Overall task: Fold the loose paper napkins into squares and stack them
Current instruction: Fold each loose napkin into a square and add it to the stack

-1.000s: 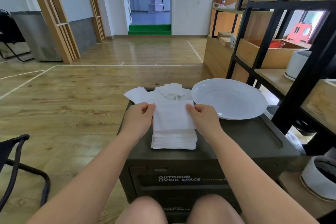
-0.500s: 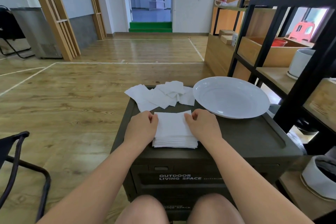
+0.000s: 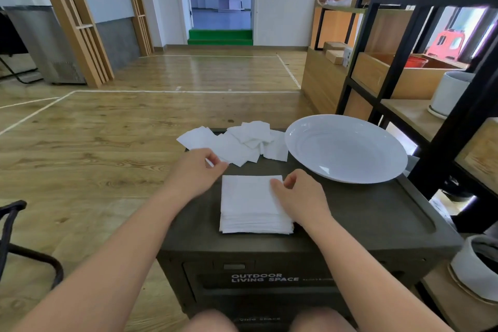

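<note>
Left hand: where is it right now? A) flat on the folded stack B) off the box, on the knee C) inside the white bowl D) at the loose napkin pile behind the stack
D: the left hand is at the near edge of the loose napkins, beyond the folded stack; the right hand rests on the stack.

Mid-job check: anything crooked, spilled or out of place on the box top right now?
Nothing spilled or damaged. The folded stack sits square. The loose napkins lie jumbled at the far edge of the box, one corner hanging past it. The left hand is at that pile; the right hand rests on the stack.
</note>
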